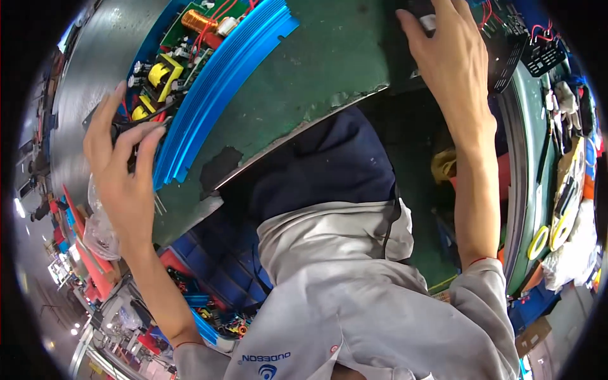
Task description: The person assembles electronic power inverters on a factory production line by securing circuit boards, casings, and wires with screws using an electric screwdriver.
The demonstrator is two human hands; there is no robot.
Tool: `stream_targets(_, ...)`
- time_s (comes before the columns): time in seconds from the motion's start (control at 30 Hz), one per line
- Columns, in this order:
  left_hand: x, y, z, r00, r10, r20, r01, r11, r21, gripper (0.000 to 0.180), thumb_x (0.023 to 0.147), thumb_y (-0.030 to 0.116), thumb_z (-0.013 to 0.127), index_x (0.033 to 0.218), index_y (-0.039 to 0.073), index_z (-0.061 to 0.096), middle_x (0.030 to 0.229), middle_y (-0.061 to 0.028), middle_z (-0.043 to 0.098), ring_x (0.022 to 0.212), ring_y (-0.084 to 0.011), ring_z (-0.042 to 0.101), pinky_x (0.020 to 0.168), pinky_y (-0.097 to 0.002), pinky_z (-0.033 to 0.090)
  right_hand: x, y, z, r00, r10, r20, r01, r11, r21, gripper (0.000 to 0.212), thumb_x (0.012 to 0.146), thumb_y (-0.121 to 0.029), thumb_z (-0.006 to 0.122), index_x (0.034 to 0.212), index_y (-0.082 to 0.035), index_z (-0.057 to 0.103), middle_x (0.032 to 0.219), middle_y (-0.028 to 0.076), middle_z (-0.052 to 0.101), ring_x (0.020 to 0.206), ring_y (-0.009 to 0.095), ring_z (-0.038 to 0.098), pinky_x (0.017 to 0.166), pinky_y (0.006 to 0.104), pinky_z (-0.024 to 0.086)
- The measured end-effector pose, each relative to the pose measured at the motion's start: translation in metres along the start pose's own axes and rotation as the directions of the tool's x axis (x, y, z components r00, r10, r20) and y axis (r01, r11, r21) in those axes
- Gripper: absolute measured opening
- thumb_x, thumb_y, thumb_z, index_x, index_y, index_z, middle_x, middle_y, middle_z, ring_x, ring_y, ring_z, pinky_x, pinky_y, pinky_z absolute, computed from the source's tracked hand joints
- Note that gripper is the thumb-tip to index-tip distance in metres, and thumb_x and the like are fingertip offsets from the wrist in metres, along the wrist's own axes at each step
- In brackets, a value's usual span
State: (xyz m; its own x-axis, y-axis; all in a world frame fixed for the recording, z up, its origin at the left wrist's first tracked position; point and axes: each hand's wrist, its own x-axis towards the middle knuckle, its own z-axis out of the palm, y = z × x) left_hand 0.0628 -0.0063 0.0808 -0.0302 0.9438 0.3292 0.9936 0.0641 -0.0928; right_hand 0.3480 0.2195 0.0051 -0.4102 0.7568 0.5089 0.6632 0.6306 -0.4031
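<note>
A long housing with ribbed blue metal walls (221,88) lies at the upper left, a green circuit board inside. On the board sit yellow-wrapped transformers (163,76), a copper coil (197,21) and red wires. My left hand (123,161) is at the housing's near end, fingers spread and bent over it; thumb and forefinger come close together beside the wall's end. Whether anything thin lies between them is unclear. My right hand (453,57) reaches over the bench's right part, thumb apart. A small white piece (428,23) on something dark shows beside it; the fingertips are cut off by the upper edge.
The green bench top (316,69) has a worn, torn near edge. Black perforated plates (544,58) and boards with red wires lie at the far right. Yellow tape rolls (538,242) hang beyond. Below left, a blue crate (215,266) stands near more circuit parts.
</note>
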Motion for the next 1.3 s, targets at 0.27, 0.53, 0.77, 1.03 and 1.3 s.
stream_targets(0.27, 0.015, -0.012, 0.014, 0.992, 0.092, 0.086, -0.086, 0.994, -0.065, 0.006, 0.085, 0.007, 0.075, 0.089, 0.004, 0.073, 0.147, -0.0071, 0.058, 0.137, -0.0308, 0.051, 0.112, -0.0424, 0.037, -0.105, -0.019, -0.038, 0.879, 0.315, 0.359, -0.447, 0.808, 0.384, 0.057, 0.085, -0.015, 0.073, 0.137, -0.001, 0.054, 0.106, 0.008, 0.065, 0.098, 0.018, 0.062, 0.086, 0.033, 0.051)
stream_targets(0.53, 0.023, -0.009, 0.012, 0.984, 0.082, 0.159, -0.073, 0.995, -0.064, 0.005, 0.087, 0.008, 0.074, 0.091, 0.006, 0.074, 0.146, -0.007, 0.058, 0.135, -0.0322, 0.052, 0.119, -0.0465, 0.032, -0.157, -0.078, -0.035, 0.427, 0.025, 0.904, -0.845, 0.367, 0.389, 0.047, 0.081, -0.008, 0.077, 0.122, 0.0, 0.054, 0.086, 0.01, 0.064, 0.078, 0.016, 0.063, 0.073, 0.0327, 0.051)
stream_targets(0.77, 0.021, 0.0, 0.009, 0.979, -0.008, 0.203, 0.015, 0.999, -0.036, 0.007, 0.09, 0.011, 0.072, 0.095, 0.006, 0.075, 0.144, -0.0036, 0.06, 0.135, -0.029, 0.052, 0.117, -0.0446, 0.034, -0.151, -0.104, -0.02, 0.528, -0.051, 0.848, -0.733, 0.476, 0.486, 0.053, 0.082, -0.005, 0.07, 0.129, 0.003, 0.048, 0.085, 0.021, 0.067, 0.075, 0.034, 0.071, 0.069, 0.0404, 0.054)
stream_targets(1.03, 0.018, -0.006, 0.007, 0.975, -0.009, 0.223, 0.017, 0.999, -0.034, 0.008, 0.09, 0.011, 0.073, 0.095, 0.006, 0.076, 0.142, -0.0027, 0.061, 0.129, -0.0257, 0.055, 0.11, -0.0383, 0.038, -0.152, -0.104, -0.017, 0.612, -0.071, 0.788, -0.624, 0.568, 0.536, 0.055, 0.077, -0.003, 0.069, 0.129, 0.004, 0.049, 0.084, 0.023, 0.066, 0.075, 0.038, 0.07, 0.067, 0.0417, 0.054)
stream_targets(1.3, 0.027, -0.012, 0.005, 0.979, -0.007, 0.203, 0.012, 1.0, -0.023, 0.004, 0.088, 0.009, 0.073, 0.092, 0.007, 0.073, 0.138, -0.0031, 0.064, 0.126, -0.0279, 0.057, 0.109, -0.0394, 0.04, -0.114, -0.099, -0.021, 0.247, -0.141, 0.959, -0.928, 0.251, 0.276, 0.044, 0.107, -0.038, 0.048, 0.123, 0.002, 0.056, 0.082, 0.013, 0.065, 0.075, 0.021, 0.063, 0.071, 0.0356, 0.049)
